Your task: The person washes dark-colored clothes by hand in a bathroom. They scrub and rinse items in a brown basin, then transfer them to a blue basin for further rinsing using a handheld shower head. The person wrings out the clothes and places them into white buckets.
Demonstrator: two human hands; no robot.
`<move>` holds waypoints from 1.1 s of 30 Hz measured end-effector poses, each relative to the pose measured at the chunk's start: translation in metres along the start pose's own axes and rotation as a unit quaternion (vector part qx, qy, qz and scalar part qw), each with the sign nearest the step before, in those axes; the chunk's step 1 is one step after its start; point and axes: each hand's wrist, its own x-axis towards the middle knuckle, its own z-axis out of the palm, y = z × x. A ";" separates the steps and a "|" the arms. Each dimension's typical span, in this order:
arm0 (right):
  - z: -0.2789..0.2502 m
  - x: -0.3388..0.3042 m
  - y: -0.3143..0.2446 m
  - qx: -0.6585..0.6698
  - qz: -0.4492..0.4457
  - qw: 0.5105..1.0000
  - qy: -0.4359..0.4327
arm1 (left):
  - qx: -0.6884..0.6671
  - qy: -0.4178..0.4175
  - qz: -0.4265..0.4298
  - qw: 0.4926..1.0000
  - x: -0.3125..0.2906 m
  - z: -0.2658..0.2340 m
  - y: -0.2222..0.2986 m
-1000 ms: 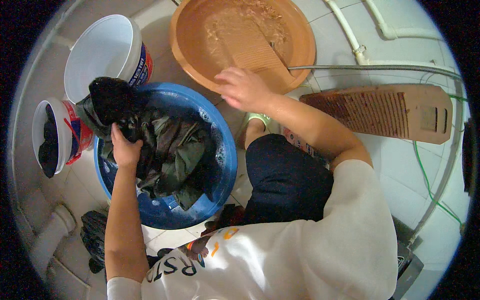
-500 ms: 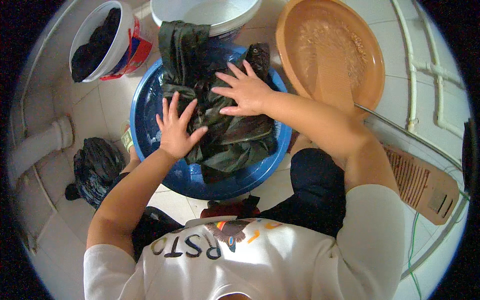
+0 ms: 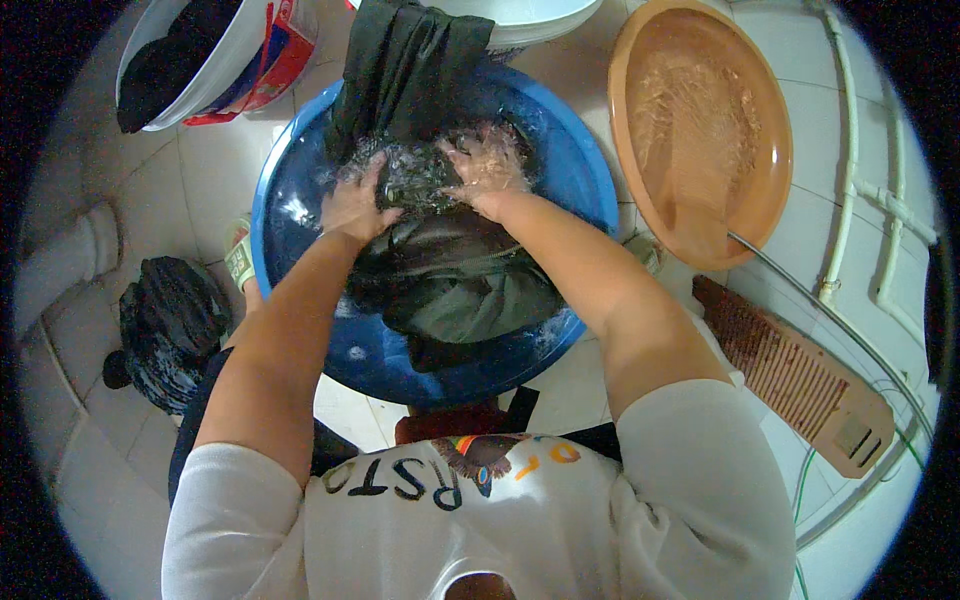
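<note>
A dark green garment (image 3: 470, 305) lies soaking in a round blue basin (image 3: 262, 215) of water. Its upper part drapes over the basin's far rim. My left hand (image 3: 355, 207) presses down on the cloth left of the middle, thumb apart and fingertips hidden under splashing water. To the right of it, my right hand (image 3: 487, 172) is pushed into the water over the same cloth, with its fingers spread and partly covered. Neither hand is wrapped round the cloth.
An orange basin (image 3: 625, 100) with running water stands at the far right, a metal pipe (image 3: 820, 305) beside it. A brown washboard (image 3: 790, 375) lies at right. At far left is a bucket (image 3: 270, 70) holding dark cloth; a white tub (image 3: 540, 15) stands behind. A black plastic bag (image 3: 170, 325) sits at left.
Both hands have gone down from the cloth's surface into the water, which now splashes round them. The cloth between them has sunk. The whole view has shifted a little.
</note>
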 end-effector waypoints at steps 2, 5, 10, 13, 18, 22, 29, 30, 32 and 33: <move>0.007 0.007 -0.001 -0.002 0.004 1.000 0.022 | 0.007 -0.013 0.012 1.000 0.017 0.001 -0.007; -0.026 0.023 -0.007 0.072 0.056 0.990 -0.104 | -0.009 0.017 0.033 0.999 0.033 0.018 -0.025; -0.036 0.033 -0.008 0.191 0.151 0.969 -0.053 | -0.112 0.156 0.086 0.978 0.015 -0.030 -0.013; -0.015 0.033 -0.001 0.357 0.099 0.928 -0.035 | -0.163 0.456 0.174 0.857 0.012 -0.051 -0.008; -0.073 -0.034 -0.101 0.224 -0.137 0.957 -0.124 | -0.428 0.326 0.126 0.834 0.019 -0.085 0.030; -0.062 -0.058 -0.109 0.314 -0.172 0.931 -0.073 | -0.341 0.187 0.172 0.905 0.011 -0.086 0.028; -0.037 -0.016 -0.027 0.741 0.196 0.582 0.273 | -0.141 0.147 0.400 0.894 -0.087 -0.108 0.004; -0.071 -0.017 -0.033 0.810 0.247 0.506 0.166 | -0.126 0.161 0.424 0.882 -0.091 -0.104 -0.001; -0.105 -0.020 -0.024 0.948 0.114 0.289 0.069 | -0.084 0.106 0.489 0.862 -0.107 -0.116 0.007; -0.123 -0.020 -0.022 0.918 0.143 0.366 0.047 | -0.018 0.067 0.527 0.847 -0.111 -0.118 0.009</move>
